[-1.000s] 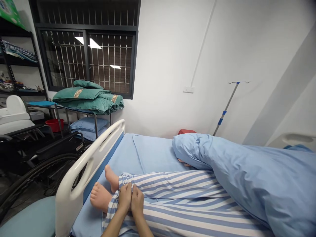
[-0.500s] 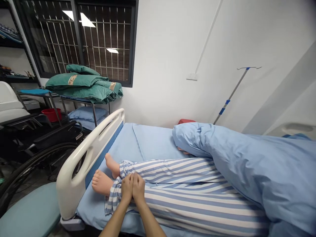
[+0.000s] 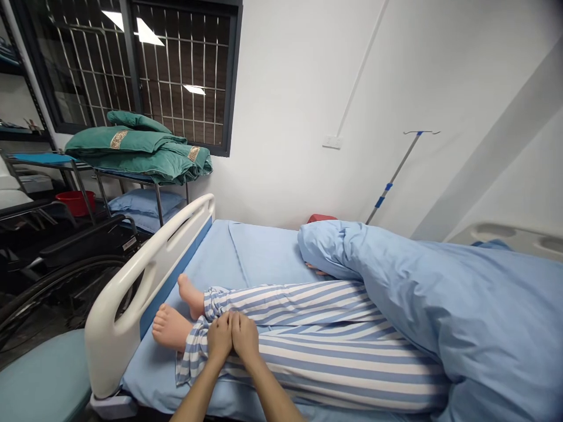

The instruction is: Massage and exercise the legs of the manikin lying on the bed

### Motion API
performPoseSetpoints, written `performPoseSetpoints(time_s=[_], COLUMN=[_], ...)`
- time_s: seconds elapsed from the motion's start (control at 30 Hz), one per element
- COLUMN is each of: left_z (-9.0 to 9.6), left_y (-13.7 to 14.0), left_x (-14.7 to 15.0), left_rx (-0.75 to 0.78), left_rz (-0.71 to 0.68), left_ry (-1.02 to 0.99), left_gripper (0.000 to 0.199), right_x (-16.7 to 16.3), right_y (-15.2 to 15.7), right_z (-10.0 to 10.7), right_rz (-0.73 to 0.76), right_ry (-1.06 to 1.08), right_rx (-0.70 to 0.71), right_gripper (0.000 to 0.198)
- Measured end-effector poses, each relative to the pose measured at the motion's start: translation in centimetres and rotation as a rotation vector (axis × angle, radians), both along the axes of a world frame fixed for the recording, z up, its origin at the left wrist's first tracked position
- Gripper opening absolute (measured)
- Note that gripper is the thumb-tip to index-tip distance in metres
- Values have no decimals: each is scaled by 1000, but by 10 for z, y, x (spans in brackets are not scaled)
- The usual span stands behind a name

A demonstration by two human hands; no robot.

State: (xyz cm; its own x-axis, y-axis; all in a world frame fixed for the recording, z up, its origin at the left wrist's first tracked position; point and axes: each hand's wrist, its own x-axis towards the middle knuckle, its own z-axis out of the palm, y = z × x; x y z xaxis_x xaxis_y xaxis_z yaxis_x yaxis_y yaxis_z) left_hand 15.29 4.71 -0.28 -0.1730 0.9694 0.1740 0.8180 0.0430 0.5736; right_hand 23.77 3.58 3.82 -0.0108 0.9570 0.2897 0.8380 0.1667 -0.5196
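My left hand (image 3: 219, 338) and my right hand (image 3: 244, 337) lie side by side, touching, on the near lower leg of a figure on a bed. Both sets of fingers curl over the far side of the shin, so the fingertips are hidden. Blue-and-white striped trousers (image 3: 334, 357) cover the legs. Two bare feet (image 3: 171, 328), smooth like a mannequin's, point toward the footboard (image 3: 127, 275), left of my hands. A blue quilt (image 3: 413, 293) is folded back over the upper body, with some fingers (image 3: 316, 269) showing under its edge.
A light blue sheet (image 3: 259, 249) covers the mattress. Left of the bed are a wheelchair (image 3: 79, 252) and a green-topped seat (image 3: 44, 375). Folded green bedding (image 3: 145, 149) rests on a rack under the barred window. Beyond the bed stands an IV pole (image 3: 396, 176).
The view has turned slightly right, so the room appears shifted left. My hands sit a little farther from the feet along the near leg, with their backs a bit flatter.
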Motion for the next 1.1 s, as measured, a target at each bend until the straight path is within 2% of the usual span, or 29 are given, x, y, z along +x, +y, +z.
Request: performPoseSetpoints(time_s=[0.13,0.4,0.63,0.9,1.1], left_z=[1,5,10,30,39], left_y=[-3,-3,-3,-3,1], left_x=[2,3,5,8,20], left_rx=[25,11,-60,-35,78], left_rz=[-15,-33,-6,-99,-64], left_ry=[47,37,3,-244,-504], left_gripper=[33,33,32,31,35], right_x=[-1,1,3,6,10], right_y=[-4,-5,-5,-5,-3], right_z=[-8,-5,-4,-3,0], right_rz=[-67,-62,-32,-3,8], right_ry=[49,121,216,432,629], right_rx=[23,28,58,62,65], right_gripper=[44,42,42,40,43])
